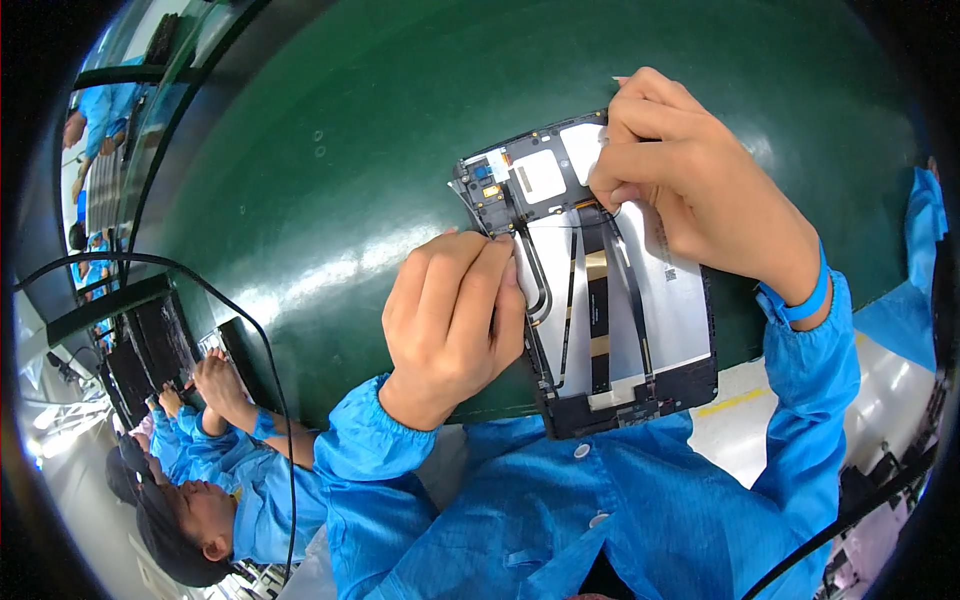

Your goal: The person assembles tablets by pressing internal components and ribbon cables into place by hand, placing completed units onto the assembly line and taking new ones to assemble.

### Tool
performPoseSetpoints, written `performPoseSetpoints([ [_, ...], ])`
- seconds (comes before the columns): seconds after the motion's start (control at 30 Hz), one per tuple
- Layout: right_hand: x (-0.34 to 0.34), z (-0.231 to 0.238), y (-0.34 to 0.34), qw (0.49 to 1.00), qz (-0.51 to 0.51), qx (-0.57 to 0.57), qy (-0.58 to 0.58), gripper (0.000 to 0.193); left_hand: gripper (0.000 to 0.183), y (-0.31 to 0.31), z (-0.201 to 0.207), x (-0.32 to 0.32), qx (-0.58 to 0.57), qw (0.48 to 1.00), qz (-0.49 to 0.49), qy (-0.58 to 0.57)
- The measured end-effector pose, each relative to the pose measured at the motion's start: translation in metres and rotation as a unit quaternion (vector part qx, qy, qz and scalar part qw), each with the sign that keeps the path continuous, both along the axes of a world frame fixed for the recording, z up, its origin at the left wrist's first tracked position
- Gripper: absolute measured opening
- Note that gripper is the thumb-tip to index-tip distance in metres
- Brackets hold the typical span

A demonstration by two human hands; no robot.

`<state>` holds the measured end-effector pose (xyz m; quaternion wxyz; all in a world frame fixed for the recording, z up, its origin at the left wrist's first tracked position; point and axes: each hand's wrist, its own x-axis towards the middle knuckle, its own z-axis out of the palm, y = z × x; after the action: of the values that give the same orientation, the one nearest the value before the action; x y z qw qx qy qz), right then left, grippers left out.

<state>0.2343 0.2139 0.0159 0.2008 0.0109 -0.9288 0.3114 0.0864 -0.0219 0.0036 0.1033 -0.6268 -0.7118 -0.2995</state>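
Observation:
An opened tablet (675,310) lies tilted at the table's near edge, its silver inner plate and black frame showing. Flat black ribbon cables (599,300) run down its middle, and a black board section with white patches (540,176) spans its far end. My left hand (455,310) is closed in a pinch at the tablet's left side, just below that section. My right hand (690,165) pinches over the right part of it, covering the corner. A thin black wire (560,224) appears to stretch between both sets of fingertips; the fingers hide its ends.
The green tabletop (400,120) spreads beyond the tablet. At the left, a co-worker (215,510) in blue with a black cap handles a device (215,343) near dark trays. A black cable (265,340) arcs down on that side. A blue sleeve (925,230) shows at far right.

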Motion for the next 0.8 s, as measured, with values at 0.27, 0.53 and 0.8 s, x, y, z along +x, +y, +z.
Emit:
performPoseSetpoints([
  [0.27,0.002,-0.001,0.002,1.0,-0.014,0.0,0.005,0.022,0.029,0.002,-0.001,0.002,0.017,0.999,0.001,-0.036],
  [0.53,0.0,0.001,0.006,1.0,-0.008,0.015,0.026,0.016,0.023,-0.001,-0.004,-0.008,0.044,0.998,0.002,0.044],
  [0.8,0.001,0.0,0.008,0.997,-0.009,0.035,0.063,0.01,0.028,0.0,0.0,-0.025,0.043,0.993,-0.081,0.069],
])
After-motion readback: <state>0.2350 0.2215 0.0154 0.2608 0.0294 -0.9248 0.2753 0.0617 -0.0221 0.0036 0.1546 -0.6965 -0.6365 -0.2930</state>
